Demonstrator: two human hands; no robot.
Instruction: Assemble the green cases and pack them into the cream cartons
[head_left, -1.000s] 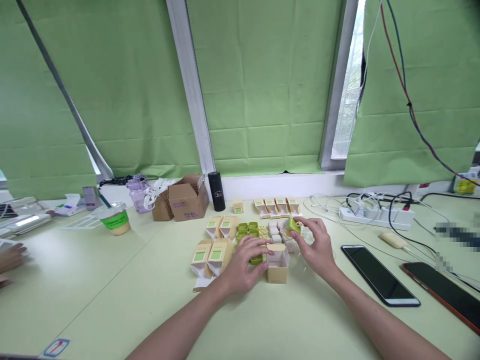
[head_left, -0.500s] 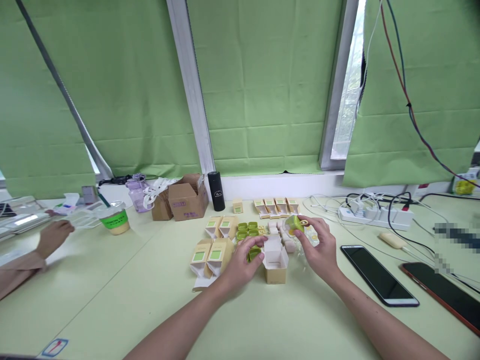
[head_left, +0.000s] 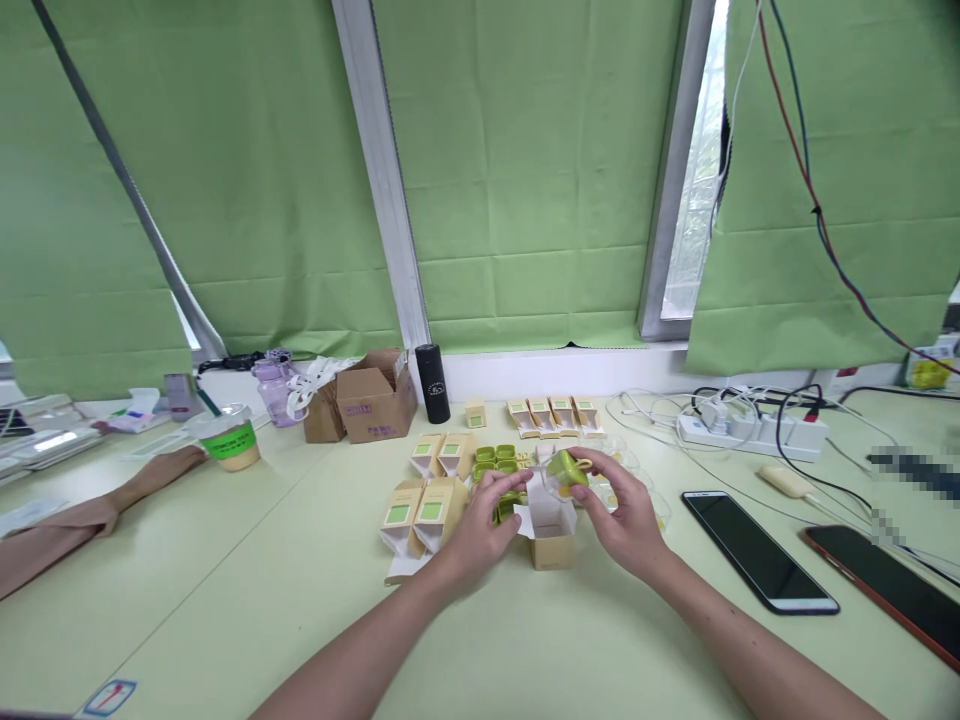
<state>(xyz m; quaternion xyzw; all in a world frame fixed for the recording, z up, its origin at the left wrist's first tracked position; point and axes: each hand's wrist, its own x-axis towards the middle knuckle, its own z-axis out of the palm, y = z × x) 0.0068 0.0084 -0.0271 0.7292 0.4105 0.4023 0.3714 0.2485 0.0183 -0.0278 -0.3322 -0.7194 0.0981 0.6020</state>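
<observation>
A small tan carton with white insides stands upright on the table, its flaps raised and its top open. My left hand is curled at the carton's left side, fingertips at the back flap and thumb by the side flap. Pinched in my right hand is a small green case with a clear cover and a loop, held tilted just above the carton's opening. Behind my left hand lie several green square pieces, partly covered by the fingers. Clear plastic pieces lie behind my right hand.
Several tan cartons stand to the left, and more cartons form a row behind. A phone and a power strip with cables lie right. At left, another person's hand is by a drink cup.
My right hand has brought the green case left and down, over the carton. The carton's left flap now leans outward. The other person's hand has moved right, towards the cup.
</observation>
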